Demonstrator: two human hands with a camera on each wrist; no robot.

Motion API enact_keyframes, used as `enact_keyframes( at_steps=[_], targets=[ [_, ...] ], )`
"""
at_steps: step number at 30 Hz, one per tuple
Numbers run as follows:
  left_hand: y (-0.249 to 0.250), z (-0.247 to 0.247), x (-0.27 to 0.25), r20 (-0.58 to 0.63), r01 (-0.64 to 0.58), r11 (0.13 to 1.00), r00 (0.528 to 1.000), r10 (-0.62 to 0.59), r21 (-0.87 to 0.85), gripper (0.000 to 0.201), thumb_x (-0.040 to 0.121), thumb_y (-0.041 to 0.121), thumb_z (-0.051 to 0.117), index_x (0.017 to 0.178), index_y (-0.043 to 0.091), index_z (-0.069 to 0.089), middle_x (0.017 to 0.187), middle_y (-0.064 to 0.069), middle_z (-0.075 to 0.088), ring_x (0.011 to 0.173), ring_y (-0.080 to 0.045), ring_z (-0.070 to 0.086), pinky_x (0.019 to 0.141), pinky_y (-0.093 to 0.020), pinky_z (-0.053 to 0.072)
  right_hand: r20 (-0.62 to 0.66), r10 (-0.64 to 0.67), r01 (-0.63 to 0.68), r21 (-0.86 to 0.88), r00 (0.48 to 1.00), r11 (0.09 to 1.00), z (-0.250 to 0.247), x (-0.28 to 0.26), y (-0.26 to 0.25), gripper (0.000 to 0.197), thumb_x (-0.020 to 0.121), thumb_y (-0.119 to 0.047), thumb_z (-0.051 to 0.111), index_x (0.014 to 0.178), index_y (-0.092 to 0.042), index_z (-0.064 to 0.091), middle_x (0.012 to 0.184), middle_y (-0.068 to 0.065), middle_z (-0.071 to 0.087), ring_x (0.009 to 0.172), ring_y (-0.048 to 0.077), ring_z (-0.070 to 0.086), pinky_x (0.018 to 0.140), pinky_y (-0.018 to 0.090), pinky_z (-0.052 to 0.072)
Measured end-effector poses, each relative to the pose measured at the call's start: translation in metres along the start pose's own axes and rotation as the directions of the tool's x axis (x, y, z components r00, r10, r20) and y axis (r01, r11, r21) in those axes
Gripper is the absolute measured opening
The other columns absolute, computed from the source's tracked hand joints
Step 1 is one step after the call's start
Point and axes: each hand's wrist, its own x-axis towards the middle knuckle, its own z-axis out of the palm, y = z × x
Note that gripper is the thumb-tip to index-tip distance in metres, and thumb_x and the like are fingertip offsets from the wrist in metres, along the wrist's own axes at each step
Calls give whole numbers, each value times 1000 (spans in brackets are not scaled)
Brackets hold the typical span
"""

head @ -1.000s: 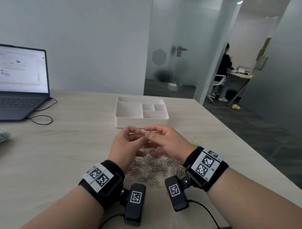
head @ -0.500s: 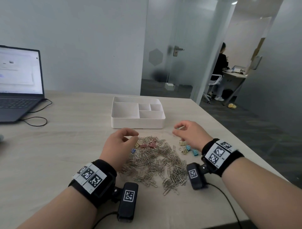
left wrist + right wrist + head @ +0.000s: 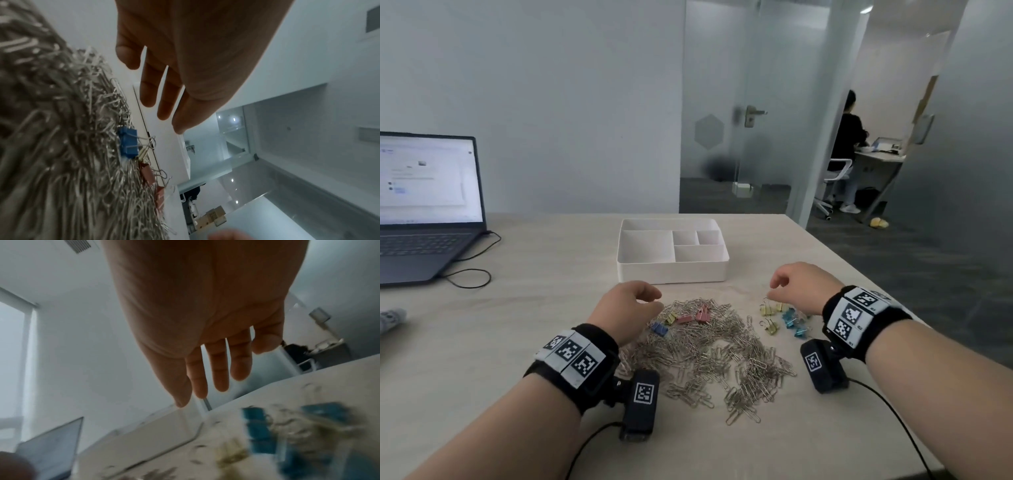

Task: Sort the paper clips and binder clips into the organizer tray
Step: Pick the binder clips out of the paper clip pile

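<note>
A white organizer tray (image 3: 671,274) with several empty compartments stands at the table's middle. In front of it lies a broad pile of silver paper clips (image 3: 709,356) (image 3: 61,146). A blue binder clip (image 3: 659,328) (image 3: 128,144) and pink binder clips (image 3: 700,314) sit on the pile's far side. Yellow binder clips (image 3: 768,310) and teal binder clips (image 3: 792,322) (image 3: 259,431) lie to its right. My left hand (image 3: 649,296) (image 3: 164,97) hovers over the pile's left part, fingers relaxed, holding nothing. My right hand (image 3: 774,287) (image 3: 216,369) hovers above the yellow and teal clips, also holding nothing.
An open laptop (image 3: 424,205) sits at the far left with a black cable (image 3: 469,274) looping toward the tray. A small grey object (image 3: 390,318) lies at the left edge. The table's right edge (image 3: 859,274) runs close to my right hand. A person (image 3: 846,147) sits beyond the glass door.
My hands, together above the pile a second ago, have parted. The right one swung right over the coloured binder clips and the left dropped to the pile's left.
</note>
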Motion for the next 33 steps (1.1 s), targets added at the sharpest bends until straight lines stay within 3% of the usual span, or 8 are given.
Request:
enact_keyframes(
  at_steps=[4,11,14,18,22,25,28,33],
  targets=[
    [6,2,14,176,-17,982,984,-16,186,33,82,37,73,114,29,69,110,9,67,96,-10,63,84,-24,47,100,-196,177,170,976,969,2,-2,-46,28,89,-37,71,114,-24,71,108,-6,68,97,13,65,87,30,54],
    [14,7,22,223,-66,944,975,-8,324,29,78,32,78,105,24,76,86,13,67,77,-6,63,70,-19,45,182,-368,362,67,912,930,23,-1,-104,33,89,-26,70,122,-25,69,116,-2,68,104,17,64,91,32,53],
    [13,6,19,209,-46,961,978,-12,272,14,80,23,75,94,22,79,74,14,67,58,-2,60,55,-17,46,177,-397,396,41,901,917,32,1,-110,31,91,-23,67,122,-24,70,117,0,68,103,18,65,86,31,53],
    [7,0,16,199,40,995,978,-57,90,4,82,15,76,80,19,77,72,-1,74,59,-19,70,49,-29,58,212,-423,446,-74,881,892,39,4,-118,37,92,-46,68,122,-24,71,121,-1,68,108,20,63,79,26,43],
    [1,-8,13,148,131,985,983,-113,-116,2,82,15,77,83,17,76,72,-1,73,65,-12,67,45,-23,50,259,-388,433,-144,884,890,41,7,-125,36,94,-47,65,115,-20,75,114,0,73,104,21,66,81,29,50],
    [0,-13,12,142,173,954,980,-142,-244,4,83,16,76,86,18,75,75,0,73,65,-11,67,44,-23,46,249,-379,414,-104,891,904,39,8,-124,26,95,-35,66,109,-17,78,109,1,76,101,20,67,87,31,53],
    [0,-17,10,153,200,917,976,-155,-345,11,84,12,75,93,20,75,76,1,73,64,-10,66,43,-22,44,207,-381,400,-60,901,914,38,9,-119,21,94,-25,66,109,-17,78,110,1,76,97,17,66,81,26,49],
    [2,-16,7,165,242,861,969,-186,-448,13,85,8,72,95,15,76,81,-4,73,67,-12,65,45,-23,46,201,-421,439,-51,885,897,41,3,-118,40,89,-46,71,120,-20,71,116,-1,69,105,18,62,80,25,44]
  ],
)
